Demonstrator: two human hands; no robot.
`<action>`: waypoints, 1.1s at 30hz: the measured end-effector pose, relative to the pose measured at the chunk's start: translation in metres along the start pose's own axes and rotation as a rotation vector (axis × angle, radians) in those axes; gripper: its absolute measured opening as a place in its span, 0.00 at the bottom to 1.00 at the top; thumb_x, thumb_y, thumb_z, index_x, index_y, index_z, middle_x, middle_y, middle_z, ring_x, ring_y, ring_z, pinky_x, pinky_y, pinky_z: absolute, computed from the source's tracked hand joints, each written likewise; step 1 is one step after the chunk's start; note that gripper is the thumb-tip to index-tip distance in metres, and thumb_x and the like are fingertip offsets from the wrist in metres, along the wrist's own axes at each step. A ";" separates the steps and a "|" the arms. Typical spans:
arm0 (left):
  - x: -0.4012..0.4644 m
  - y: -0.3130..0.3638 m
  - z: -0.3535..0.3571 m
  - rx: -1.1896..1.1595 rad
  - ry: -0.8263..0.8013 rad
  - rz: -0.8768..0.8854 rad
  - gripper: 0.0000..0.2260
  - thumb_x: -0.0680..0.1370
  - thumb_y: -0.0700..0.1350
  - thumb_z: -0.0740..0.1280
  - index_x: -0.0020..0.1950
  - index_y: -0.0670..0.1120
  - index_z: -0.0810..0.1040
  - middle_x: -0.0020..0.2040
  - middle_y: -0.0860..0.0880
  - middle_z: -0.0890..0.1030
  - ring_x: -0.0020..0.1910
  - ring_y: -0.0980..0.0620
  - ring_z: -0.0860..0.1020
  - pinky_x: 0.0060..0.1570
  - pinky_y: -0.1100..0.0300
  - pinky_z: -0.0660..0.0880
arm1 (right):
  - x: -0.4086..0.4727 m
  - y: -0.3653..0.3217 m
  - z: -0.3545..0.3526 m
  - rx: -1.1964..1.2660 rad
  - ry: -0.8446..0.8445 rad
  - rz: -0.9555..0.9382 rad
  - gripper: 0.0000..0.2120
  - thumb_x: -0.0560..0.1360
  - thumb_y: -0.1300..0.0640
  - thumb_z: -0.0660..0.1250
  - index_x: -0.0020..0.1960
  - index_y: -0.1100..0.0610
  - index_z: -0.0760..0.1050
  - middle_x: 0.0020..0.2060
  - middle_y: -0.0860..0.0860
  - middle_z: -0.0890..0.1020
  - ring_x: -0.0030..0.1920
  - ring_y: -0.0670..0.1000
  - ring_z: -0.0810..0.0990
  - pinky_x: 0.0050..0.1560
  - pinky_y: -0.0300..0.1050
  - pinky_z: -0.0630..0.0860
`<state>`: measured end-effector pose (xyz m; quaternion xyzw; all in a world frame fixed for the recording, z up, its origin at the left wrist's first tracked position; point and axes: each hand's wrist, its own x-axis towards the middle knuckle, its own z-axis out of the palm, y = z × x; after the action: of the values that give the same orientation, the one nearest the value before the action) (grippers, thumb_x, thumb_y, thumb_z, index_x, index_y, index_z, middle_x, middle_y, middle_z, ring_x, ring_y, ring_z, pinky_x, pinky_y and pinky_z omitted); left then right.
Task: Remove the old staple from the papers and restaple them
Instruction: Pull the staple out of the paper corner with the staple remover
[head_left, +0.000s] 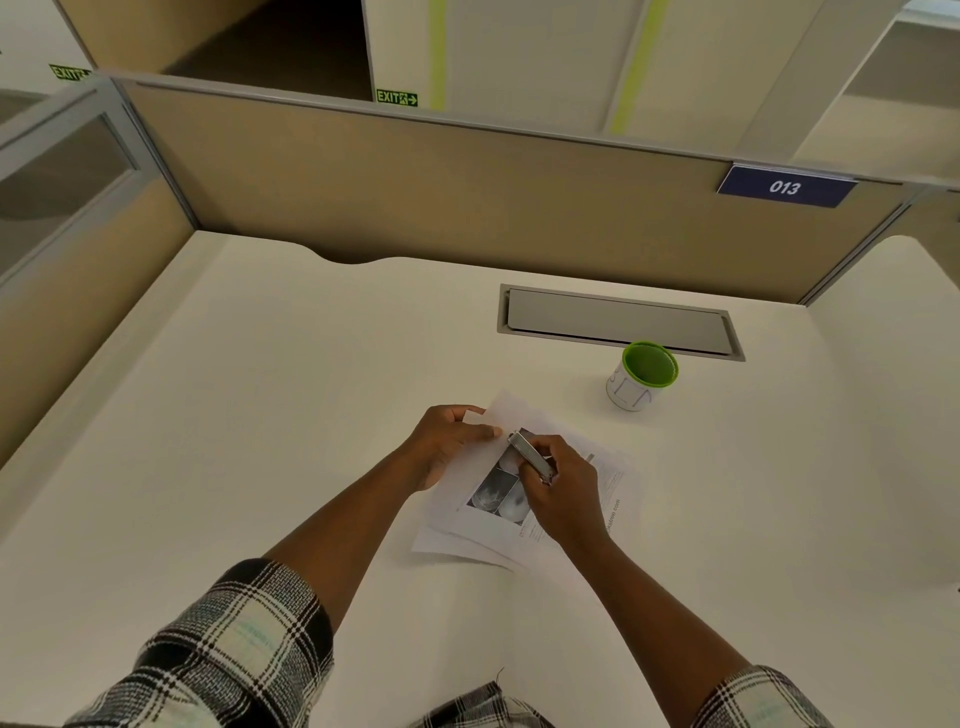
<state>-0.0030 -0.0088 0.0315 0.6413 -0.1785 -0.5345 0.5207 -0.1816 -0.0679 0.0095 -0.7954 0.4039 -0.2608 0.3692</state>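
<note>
A small stack of printed papers (485, 525) lies on the white desk (291, 415), with dark pictures on the top sheet. My left hand (449, 441) pinches the upper left corner of the sheets and lifts it off the desk. My right hand (558, 486) grips a small metal stapler (527, 453), whose front end sits at that lifted corner, right by my left fingertips. The staple itself is too small to make out.
A white cup with a green rim (641, 376) stands behind the papers to the right. A grey cable hatch (618, 322) is set into the desk beyond it. Tan partition walls (467, 192) close off the back and left.
</note>
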 end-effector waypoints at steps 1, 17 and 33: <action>-0.001 0.001 0.000 0.003 -0.010 0.003 0.14 0.70 0.42 0.76 0.54 0.42 0.83 0.51 0.42 0.85 0.48 0.42 0.81 0.51 0.48 0.80 | 0.001 -0.001 -0.001 0.003 0.005 -0.014 0.09 0.75 0.59 0.69 0.54 0.50 0.78 0.45 0.43 0.82 0.44 0.42 0.79 0.45 0.34 0.76; -0.008 0.023 0.006 0.108 0.000 0.066 0.22 0.73 0.45 0.75 0.65 0.40 0.77 0.60 0.40 0.79 0.57 0.38 0.78 0.59 0.43 0.77 | 0.009 -0.012 -0.017 -0.056 0.146 -0.209 0.13 0.73 0.59 0.74 0.56 0.60 0.81 0.47 0.53 0.84 0.45 0.46 0.79 0.47 0.29 0.73; -0.018 0.021 0.012 0.204 0.057 0.128 0.20 0.74 0.48 0.74 0.62 0.40 0.78 0.58 0.40 0.80 0.55 0.37 0.78 0.56 0.43 0.78 | 0.009 -0.019 -0.024 -0.096 0.148 -0.301 0.12 0.72 0.63 0.73 0.55 0.61 0.82 0.46 0.54 0.84 0.44 0.47 0.80 0.47 0.26 0.72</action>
<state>-0.0127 -0.0090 0.0601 0.6931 -0.2577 -0.4608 0.4908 -0.1855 -0.0771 0.0397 -0.8421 0.3185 -0.3513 0.2567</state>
